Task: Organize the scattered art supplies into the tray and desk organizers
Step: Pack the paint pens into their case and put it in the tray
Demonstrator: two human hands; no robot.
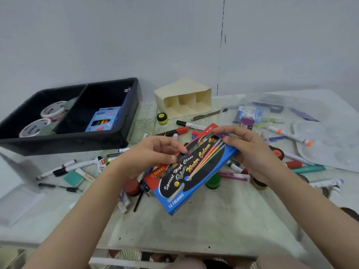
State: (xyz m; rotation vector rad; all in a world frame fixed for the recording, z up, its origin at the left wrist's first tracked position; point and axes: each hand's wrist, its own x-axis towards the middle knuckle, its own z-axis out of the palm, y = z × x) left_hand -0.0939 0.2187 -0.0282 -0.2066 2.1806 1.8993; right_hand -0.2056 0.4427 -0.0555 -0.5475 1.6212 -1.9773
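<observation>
I see a pale, stained table (223, 220) littered with pens (64, 167). Above it my left hand (147, 154) and right hand (250, 150) pinch a tilted blue-and-red water colour box (190, 177). Beyond stand a black tray (64, 142), a cream organizer (184, 94) and a grey wall (136, 35).

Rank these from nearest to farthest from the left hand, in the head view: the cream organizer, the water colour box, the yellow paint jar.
1. Water colour box: gripped by the left hand, front centre.
2. Yellow paint jar: behind the hand, standing apart from it.
3. Cream organizer: farthest back, lying on its side behind the jar.
</observation>
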